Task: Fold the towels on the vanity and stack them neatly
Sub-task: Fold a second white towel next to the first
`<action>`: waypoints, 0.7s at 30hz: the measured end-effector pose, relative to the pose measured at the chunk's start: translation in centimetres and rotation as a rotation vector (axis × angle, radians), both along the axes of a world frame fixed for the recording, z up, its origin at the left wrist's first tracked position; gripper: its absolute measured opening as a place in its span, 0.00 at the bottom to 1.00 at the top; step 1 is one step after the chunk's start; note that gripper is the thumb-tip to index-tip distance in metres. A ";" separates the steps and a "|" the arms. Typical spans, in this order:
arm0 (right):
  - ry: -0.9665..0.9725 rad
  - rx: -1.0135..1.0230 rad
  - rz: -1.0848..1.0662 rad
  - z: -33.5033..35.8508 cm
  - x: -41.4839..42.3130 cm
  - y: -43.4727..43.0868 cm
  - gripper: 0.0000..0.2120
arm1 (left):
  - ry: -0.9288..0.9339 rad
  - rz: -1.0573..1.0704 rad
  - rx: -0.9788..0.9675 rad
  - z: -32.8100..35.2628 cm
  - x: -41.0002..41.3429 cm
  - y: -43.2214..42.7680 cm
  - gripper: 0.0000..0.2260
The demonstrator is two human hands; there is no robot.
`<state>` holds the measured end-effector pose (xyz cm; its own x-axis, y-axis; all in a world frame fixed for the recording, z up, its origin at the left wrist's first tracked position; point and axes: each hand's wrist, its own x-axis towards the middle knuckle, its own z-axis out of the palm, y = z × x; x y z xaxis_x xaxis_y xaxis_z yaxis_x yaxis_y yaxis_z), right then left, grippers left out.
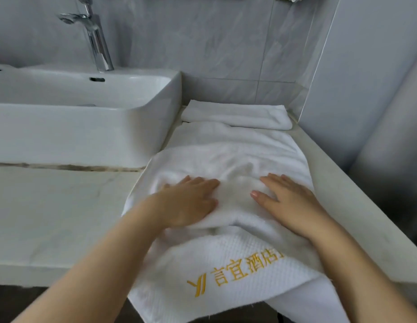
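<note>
A sink [86,127] sits on the tabletop [51,206] at the left, with a tap [95,36] behind its basin. Right of the sink a towel [226,148] lies spread on the tabletop, its near end hanging over the front edge. Just behind it, by the wall [203,38], lies a folded towel [235,114]. The left hand [189,201] and right hand [289,201] rest flat on the spread towel, side by side and apart.

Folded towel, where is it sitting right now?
In the head view, the folded towel lies at the back of the vanity, right of the sink, just beyond the spread towel.
</note>
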<state>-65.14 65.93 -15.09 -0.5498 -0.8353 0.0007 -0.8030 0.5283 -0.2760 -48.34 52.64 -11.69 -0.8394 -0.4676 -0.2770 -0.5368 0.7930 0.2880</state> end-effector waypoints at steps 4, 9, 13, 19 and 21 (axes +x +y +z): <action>0.034 0.123 0.036 0.2 -0.5 0.8 0.32 | 0.051 0.062 -0.104 -1.6 0.3 0.8 0.28; 0.056 0.207 0.074 0.8 -1.5 2.1 0.31 | -0.015 -0.084 -0.211 -1.8 2.1 0.2 0.43; 0.028 0.216 0.075 1.1 -1.4 2.2 0.31 | -0.027 -0.094 -0.248 -1.8 2.4 0.0 0.41; 0.013 0.148 0.141 1.0 4.0 3.0 0.30 | 0.029 0.064 -0.276 -2.7 1.7 1.8 0.25; 0.013 0.147 0.150 0.4 4.9 3.1 0.30 | 0.082 0.105 -0.283 -3.0 1.8 2.3 0.24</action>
